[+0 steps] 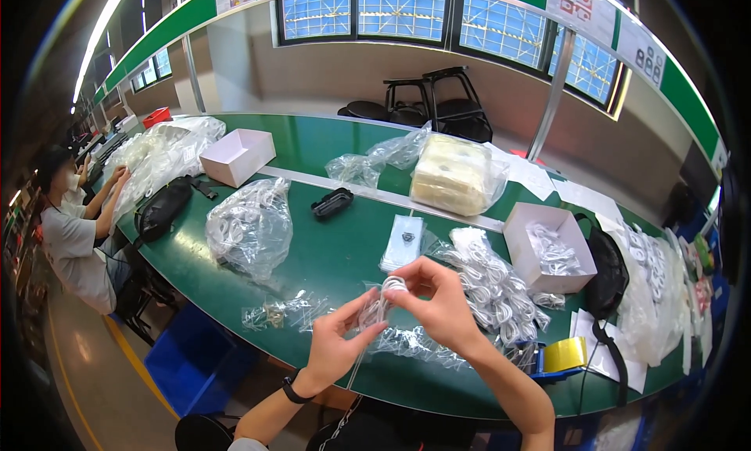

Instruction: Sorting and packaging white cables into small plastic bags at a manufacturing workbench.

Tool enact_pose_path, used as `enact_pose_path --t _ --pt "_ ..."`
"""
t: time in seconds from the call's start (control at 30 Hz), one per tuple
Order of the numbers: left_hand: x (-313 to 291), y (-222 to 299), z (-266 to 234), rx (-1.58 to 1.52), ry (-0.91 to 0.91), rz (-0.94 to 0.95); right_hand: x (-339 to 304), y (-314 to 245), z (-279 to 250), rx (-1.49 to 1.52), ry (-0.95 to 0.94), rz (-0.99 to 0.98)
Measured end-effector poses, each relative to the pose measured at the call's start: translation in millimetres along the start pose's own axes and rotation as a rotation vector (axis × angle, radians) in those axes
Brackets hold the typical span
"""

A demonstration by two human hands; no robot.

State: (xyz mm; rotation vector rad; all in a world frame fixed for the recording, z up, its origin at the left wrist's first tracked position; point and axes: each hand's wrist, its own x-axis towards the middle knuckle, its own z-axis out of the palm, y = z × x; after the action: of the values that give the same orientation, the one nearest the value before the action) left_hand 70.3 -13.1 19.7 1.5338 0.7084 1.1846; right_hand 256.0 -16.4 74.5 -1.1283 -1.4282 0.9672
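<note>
A coiled white cable (393, 285) is pinched between the thumb and fingers of my right hand (440, 302). My left hand (341, 343) closes on what looks like a small clear plastic bag (369, 313) around the coil's lower part; the exact overlap is hard to make out. Below and beside my hands lie several clear bags (418, 345) on the green table (328, 251). Just beyond my right hand is a pile of coiled white cables (489, 283). Past my fingers rests a stack of pale flat packets (403, 244).
A white box (522, 240) of cables stands right, beside a black bag (604, 275) and a yellow tape roll (565, 355). A stuffed clear bag (250, 228), a black case (332, 204) and an open white box (238, 158) sit left. Another person (74, 240) works far left.
</note>
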Motion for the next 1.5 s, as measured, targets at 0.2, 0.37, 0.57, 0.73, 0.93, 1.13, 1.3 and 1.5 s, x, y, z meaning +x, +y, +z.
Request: enact_pose_path --t 0.2,0.37,0.57,0.73,0.93,1.13,1.3,1.5 --pt "9.9 -9.1 -7.8 -0.142 -0.174 -0.277 -5.2 -13.6 -7.4 -0.153 -0.098 -0.101" --pt "9.9 0.5 -5.9 -0.233 -0.195 -0.295 -3.4 -10.4 -4.9 -0.171 -0.114 -0.088" --pt "14.2 -12.6 -3.9 -0.198 -0.145 -0.24 -4.1 2.3 -0.8 -0.458 -0.164 -0.386" --pt "18.2 -3.5 -0.4 -0.282 -0.091 -0.151 0.4 1.6 -0.4 -0.254 -0.002 -0.089" --pt "19.4 0.2 1.9 -0.26 -0.157 -0.183 1.6 10.9 -10.8 0.071 -0.127 -0.032" --pt "18.2 0.8 -0.8 -0.325 -0.17 -0.12 -4.8 -1.2 -8.7 0.157 -0.086 -0.107" --pt "16.9 -4.7 3.6 -0.207 -0.025 -0.121 -6.9 1.7 -6.4 0.115 -0.149 -0.036" --pt "26.4 4.8 19.2 -0.323 0.099 -0.079 -14.9 11.6 -8.1 0.037 -0.185 0.084"
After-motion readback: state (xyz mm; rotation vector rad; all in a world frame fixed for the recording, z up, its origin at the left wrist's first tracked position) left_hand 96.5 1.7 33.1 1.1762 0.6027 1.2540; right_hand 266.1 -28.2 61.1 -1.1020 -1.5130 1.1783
